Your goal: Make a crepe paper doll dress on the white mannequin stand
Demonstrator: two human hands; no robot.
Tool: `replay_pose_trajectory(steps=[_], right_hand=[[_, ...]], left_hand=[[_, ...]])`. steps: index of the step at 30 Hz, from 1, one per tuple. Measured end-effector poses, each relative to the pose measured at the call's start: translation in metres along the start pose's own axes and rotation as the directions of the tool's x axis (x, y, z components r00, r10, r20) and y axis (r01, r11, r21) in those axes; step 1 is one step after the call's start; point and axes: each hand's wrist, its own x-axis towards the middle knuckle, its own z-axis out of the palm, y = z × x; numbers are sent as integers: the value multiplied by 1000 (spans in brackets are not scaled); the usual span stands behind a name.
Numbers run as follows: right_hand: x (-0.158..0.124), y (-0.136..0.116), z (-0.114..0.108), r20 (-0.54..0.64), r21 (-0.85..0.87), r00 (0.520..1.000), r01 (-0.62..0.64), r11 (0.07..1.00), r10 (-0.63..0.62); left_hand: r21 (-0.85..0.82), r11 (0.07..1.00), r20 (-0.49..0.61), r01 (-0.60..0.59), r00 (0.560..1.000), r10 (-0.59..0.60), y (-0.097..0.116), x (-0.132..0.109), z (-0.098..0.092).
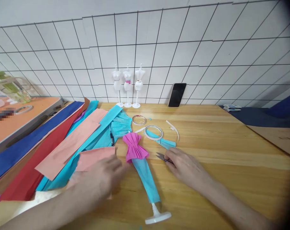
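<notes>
A small mannequin lies on the wooden table, wearing a pleated pink paper top [134, 147] and a narrow turquoise skirt [146, 177]. Its white stand base [158, 218] points toward me. My left hand [103, 175] is just left of the pink top, over a piece of salmon crepe paper [93, 158]; motion smears its fingers, so their grip is unclear. On the right, my right hand [180, 163] is closed around small scissors [161, 156], whose blades point left toward the mannequin. Beyond the scissors lies a turquoise paper strip [167, 143], partly under a tape roll [153, 133].
Blue, red [45, 159], salmon and turquoise paper strips spread across the left. A gathered turquoise piece [121, 123] and a black pen [111, 138] lie near the middle. Three white mannequins [127, 84] and a phone [177, 95] stand by the tiled wall. A beaded ring [139, 120] lies before them.
</notes>
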Motion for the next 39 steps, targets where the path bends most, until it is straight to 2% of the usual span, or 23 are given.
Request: replay_pose_trajectory(steps=[1,2,3,4,5,6,7,9,10,11,12,14,16,19,30,36,39], right_hand=[[-1,-1,0,-19,13,1000,-5,1000,5],[-2,-3,-1,-45,37,999,-15,999,16],[-4,-5,-1,-71,80,997,-27,996,33],[-7,-9,-1,-83,149,995,-40,988,52],[-10,-13,-1,-68,248,995,-53,967,72],[-14,-18,-1,-29,364,996,-65,929,81],[-17,-23,0,49,493,996,-87,866,72],[-21,-35,3,210,672,977,-160,723,21],[-21,-40,4,284,716,959,-218,663,9],[-21,-45,6,357,738,934,-285,612,5],[-19,-49,8,424,746,906,-350,566,2],[-14,-54,11,532,748,847,-465,473,-9],[-9,-56,14,573,755,819,-516,404,-27],[-7,-56,16,572,772,820,-528,353,-27],[-11,-68,14,598,770,800,-554,317,-54],[-13,-74,12,615,764,788,-587,266,-28],[-15,-77,9,600,778,800,-574,255,-31]], left_hand=[[-63,990,44,-124,991,127,11,2,2],[-132,976,74,-174,980,185,21,4,6],[-238,956,61,-174,979,193,29,6,10],[-364,926,58,-98,990,127,35,9,14],[-489,872,85,27,996,17,40,11,19],[-601,777,159,185,981,-110,42,13,24],[-684,638,269,353,935,-230,42,16,29],[-752,276,502,599,791,-350,41,22,37],[-755,97,583,649,732,-353,39,25,41],[-752,-53,633,657,697,-338,38,28,44],[-749,-162,655,642,683,-323,37,31,46],[-758,-280,652,589,689,-316,37,36,50],[-764,-319,644,561,693,-323,39,40,54],[-764,-338,643,550,694,-324,43,43,58],[-751,-367,645,548,728,-234,51,41,62],[-775,-416,600,476,760,-249,52,38,58],[-790,-412,580,455,773,-259,53,36,59]])
